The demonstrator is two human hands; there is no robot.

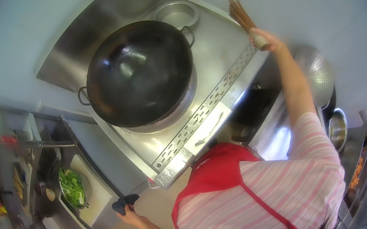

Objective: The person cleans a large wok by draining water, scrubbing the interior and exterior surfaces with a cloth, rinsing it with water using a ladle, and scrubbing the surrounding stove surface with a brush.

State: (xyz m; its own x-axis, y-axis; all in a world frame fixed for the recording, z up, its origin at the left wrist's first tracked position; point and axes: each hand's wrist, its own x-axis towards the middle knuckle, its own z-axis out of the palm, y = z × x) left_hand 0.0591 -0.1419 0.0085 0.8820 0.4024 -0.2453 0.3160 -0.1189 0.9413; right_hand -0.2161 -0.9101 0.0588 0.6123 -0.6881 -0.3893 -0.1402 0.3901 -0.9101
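Note:
My right hand grips the bound handle of a bamboo wok brush, its bristles pointing up beside the wall, past the stove's right edge. In my left hand, held low at the left of the stove, is a bunched dark cloth. Between and above the hands a large black wok with two loop handles sits on the steel stove. Its inside is dark and shiny. Neither hand touches it.
Behind the wok stands a round metal pan. A bowl of leafy greens rests on a white cutting board at the left. A perforated metal strainer and a steel bowl are beyond my right arm. A slotted drain runs along the stove front.

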